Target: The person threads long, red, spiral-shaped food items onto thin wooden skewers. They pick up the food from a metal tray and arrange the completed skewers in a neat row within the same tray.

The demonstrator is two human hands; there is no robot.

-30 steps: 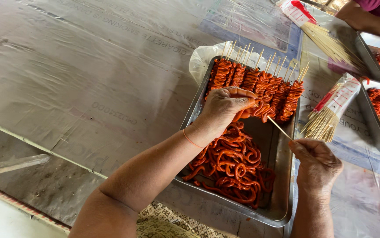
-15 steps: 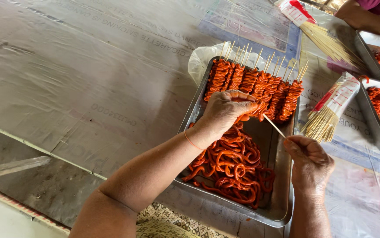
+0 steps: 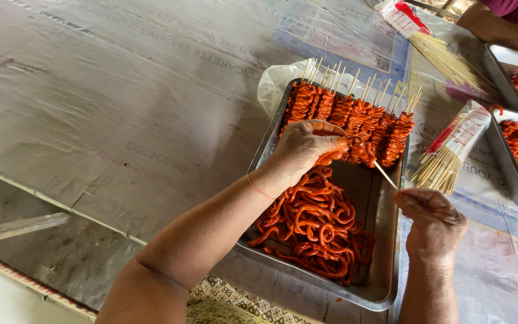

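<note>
You were mid-threading: your right hand (image 3: pixel 433 219) pinched a bamboo skewer (image 3: pixel 385 174), your left hand (image 3: pixel 307 147) closed on an orange meat strip (image 3: pixel 360 155) over the metal tray (image 3: pixel 385 240). Feeding more strip on likely needed a steady skewer.

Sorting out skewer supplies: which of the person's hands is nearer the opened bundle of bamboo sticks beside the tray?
Right. The right hand is just below the bundle of bamboo sticks; the left hand is across the tray.

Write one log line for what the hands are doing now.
left hand: pressing orange meat strip | right hand: holds bamboo skewer | metal tray
</note>
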